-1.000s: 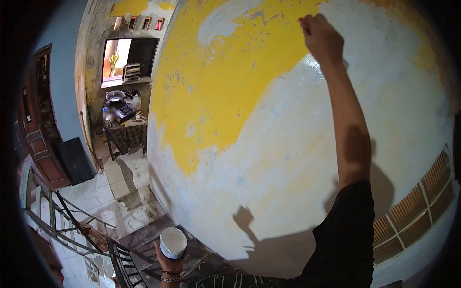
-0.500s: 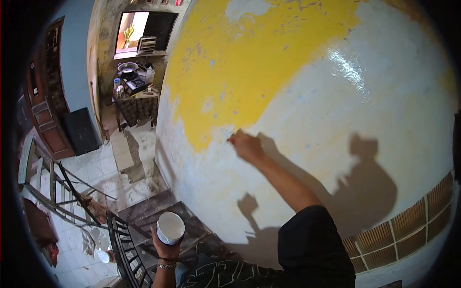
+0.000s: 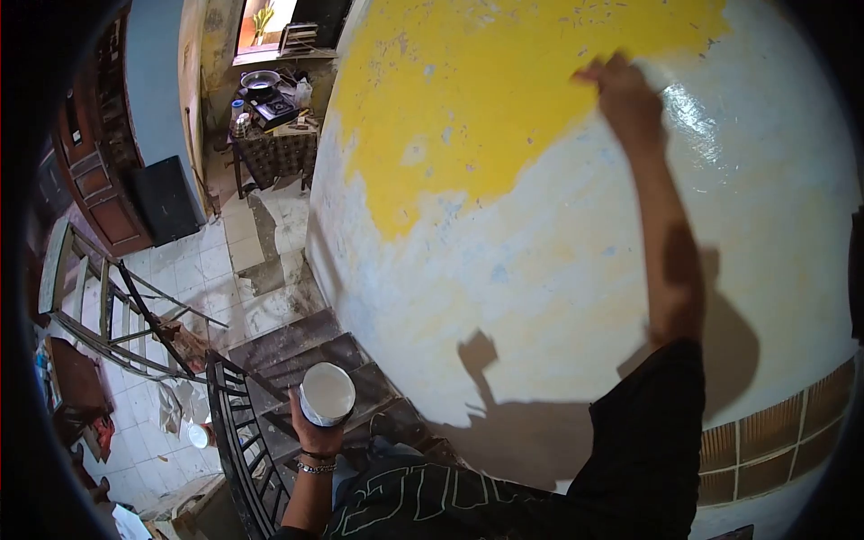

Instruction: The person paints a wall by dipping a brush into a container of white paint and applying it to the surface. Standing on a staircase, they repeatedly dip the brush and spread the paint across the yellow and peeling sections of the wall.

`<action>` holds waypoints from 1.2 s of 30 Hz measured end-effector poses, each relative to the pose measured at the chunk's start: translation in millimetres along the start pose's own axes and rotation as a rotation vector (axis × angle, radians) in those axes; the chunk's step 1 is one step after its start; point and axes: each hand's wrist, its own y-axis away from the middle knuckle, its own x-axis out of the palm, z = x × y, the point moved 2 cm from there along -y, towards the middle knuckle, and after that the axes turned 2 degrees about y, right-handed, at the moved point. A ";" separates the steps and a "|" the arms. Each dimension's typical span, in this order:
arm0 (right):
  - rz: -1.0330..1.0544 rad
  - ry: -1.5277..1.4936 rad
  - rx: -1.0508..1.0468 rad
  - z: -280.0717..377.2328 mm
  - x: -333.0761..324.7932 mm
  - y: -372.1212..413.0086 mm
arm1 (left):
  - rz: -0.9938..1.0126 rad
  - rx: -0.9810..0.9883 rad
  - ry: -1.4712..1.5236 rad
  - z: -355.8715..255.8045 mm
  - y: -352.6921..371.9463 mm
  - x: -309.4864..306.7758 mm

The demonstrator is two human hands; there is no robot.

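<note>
My left hand [image 3: 315,434] is wrapped around a round tub [image 3: 328,394] of whitish paint or filler, held low in front of my body with its open top up. A bracelet and a dark band sit on that wrist. My right hand [image 3: 623,94] is raised high at the wall [image 3: 540,288], near the border between yellow paint [image 3: 468,117] and a whitish coat. Its fingers are closed and slightly blurred; whatever they hold is hidden. A wet, shiny patch [image 3: 693,126] lies just right of this hand.
Dark stairs [image 3: 297,346] descend below me beside a black metal railing [image 3: 238,441]. A wooden ladder [image 3: 112,328] leans at the left. Beyond stands a table with a stove [image 3: 274,110] and a pan [image 3: 261,81]. Glass blocks [image 3: 765,441] are set low in the wall at right.
My right hand has moved up and to the right along the wall, the arm now stretched upward. My left hand still holds the tub. The view has shifted slightly.
</note>
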 end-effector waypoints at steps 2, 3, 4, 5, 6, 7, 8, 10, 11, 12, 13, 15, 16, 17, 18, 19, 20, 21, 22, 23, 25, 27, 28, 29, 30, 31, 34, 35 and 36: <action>-0.061 -0.217 -0.223 48.0 49.1 57.8 | 0.007 -0.002 -0.012 1.6 -0.4 -4.7; 0.038 -0.221 -0.259 81.6 58.3 88.5 | -0.007 -0.001 -0.021 1.8 1.2 -5.1; 0.164 -0.031 -0.321 117.4 62.7 118.1 | -0.019 0.003 -0.033 0.5 2.4 -5.5; 0.218 -0.016 -0.344 149.9 70.1 145.8 | -0.016 0.012 -0.030 0.1 3.5 -8.1; 0.255 -0.011 -0.332 184.7 84.8 177.7 | -0.010 0.019 -0.029 0.3 5.8 -12.5; 0.276 -0.259 -0.380 211.7 101.6 208.8 | 0.007 0.032 -0.026 -0.2 4.8 -12.6; 0.232 -0.505 -0.295 238.0 112.8 232.7 | 0.007 0.038 -0.030 -2.1 9.4 -7.8; 0.431 -0.678 -0.151 262.3 98.0 244.8 | -0.007 0.047 -0.043 -4.7 13.0 -9.9; 0.423 -0.667 -0.115 251.3 102.3 232.7 | -0.006 0.064 -0.046 -4.7 12.8 -9.9; 0.416 -0.656 -0.077 240.4 105.1 222.1 | -0.006 0.080 -0.051 -5.4 12.7 -11.2; 0.409 -0.650 -0.038 229.8 101.0 208.8 | -0.039 0.057 -0.072 -6.6 12.5 -12.6; 0.300 -0.569 0.061 176.3 107.4 155.8 | -0.044 0.061 -0.081 -7.2 11.0 -9.8; 0.269 -0.588 0.149 139.7 85.3 113.2 | -0.042 0.059 -0.081 -6.3 10.0 -7.1; 0.163 -0.509 0.141 98.9 73.6 72.0 | -0.021 0.058 -0.083 -6.5 8.8 -2.8; 0.058 -0.426 0.141 58.1 61.8 31.2 | -0.001 0.056 -0.083 -6.0 8.0 0.7; 0.015 -0.428 0.209 12.8 51.3 -8.9 | 0.017 0.056 -0.080 -5.1 7.1 4.3; 0.052 -0.275 0.339 -21.8 11.1 -48.7 | 0.042 0.059 -0.071 -4.3 5.6 7.6; -0.098 -0.154 0.256 -46.8 -32.9 -74.7 | 0.065 0.061 -0.062 -3.3 4.7 9.5; -0.271 -0.012 0.180 -83.4 -43.7 -98.6 | 0.088 0.063 -0.056 -3.1 3.5 11.3; -0.377 -0.005 0.134 -99.0 -77.7 -108.7 | 0.097 0.068 -0.064 -3.0 2.9 12.7; -0.436 0.048 0.120 -120.1 -104.6 -115.2 | 0.115 0.076 -0.079 -2.0 1.7 14.8; -0.332 0.139 0.189 -134.1 -101.5 -110.1 | 0.119 0.057 -0.083 -3.2 0.9 12.5; -0.246 0.128 0.205 -125.8 -84.8 -95.8 | 0.123 0.048 -0.085 -3.7 0.6 11.5; -0.187 0.028 0.133 -122.4 -49.9 -80.9 | 0.122 0.048 -0.093 -3.8 1.3 10.8; -0.180 -0.075 0.129 -105.6 -9.8 -58.4 | 0.122 0.051 -0.102 -4.9 1.5 10.4; 0.009 -0.274 -0.047 -64.7 -20.7 -29.5 | 0.122 0.052 -0.113 -6.6 1.9 9.1; 0.200 -0.327 -0.302 44.6 13.8 73.2 | 0.129 0.022 -0.071 -9.0 -6.3 -0.7; 0.240 -0.406 -0.177 78.2 12.4 104.0 | 0.135 0.034 -0.084 -11.0 -5.8 -2.3; 0.360 -0.632 -0.105 99.5 -4.0 124.1 | 0.151 0.045 -0.098 -12.4 -5.9 -0.9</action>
